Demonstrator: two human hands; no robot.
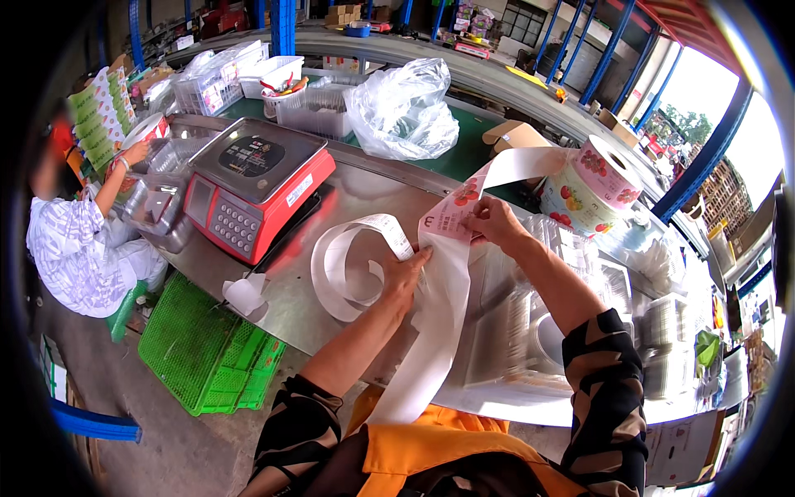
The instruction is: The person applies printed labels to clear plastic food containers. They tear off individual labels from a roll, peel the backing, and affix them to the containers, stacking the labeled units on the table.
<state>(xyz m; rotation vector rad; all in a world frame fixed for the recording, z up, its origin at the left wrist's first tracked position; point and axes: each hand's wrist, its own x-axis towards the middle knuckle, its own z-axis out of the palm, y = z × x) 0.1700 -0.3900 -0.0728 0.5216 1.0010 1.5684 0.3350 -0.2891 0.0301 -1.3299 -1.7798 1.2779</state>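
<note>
My left hand (400,276) grips the end of a curled strip of small printed labels (329,273), whose loops rest on the steel table (292,323). In my right hand (494,223), thumb and fingers pinch the edge of a pink printed label (450,214) on a wide white backing strip (438,298). The strip runs up to a pink label roll (602,177) with printed red fruit, which sits on a second, pale green roll (571,205). Below my hands the bare backing hangs toward my orange apron (428,450). My left thumb touches the backing's left edge.
A red weighing scale (258,186) stands to the left, near crumpled paper (245,293). Stacked clear plastic containers (528,335) fill the right side. A clear plastic bag (404,112) lies behind. Green crates (205,348) stand on the floor. Another person (87,248) sits at far left.
</note>
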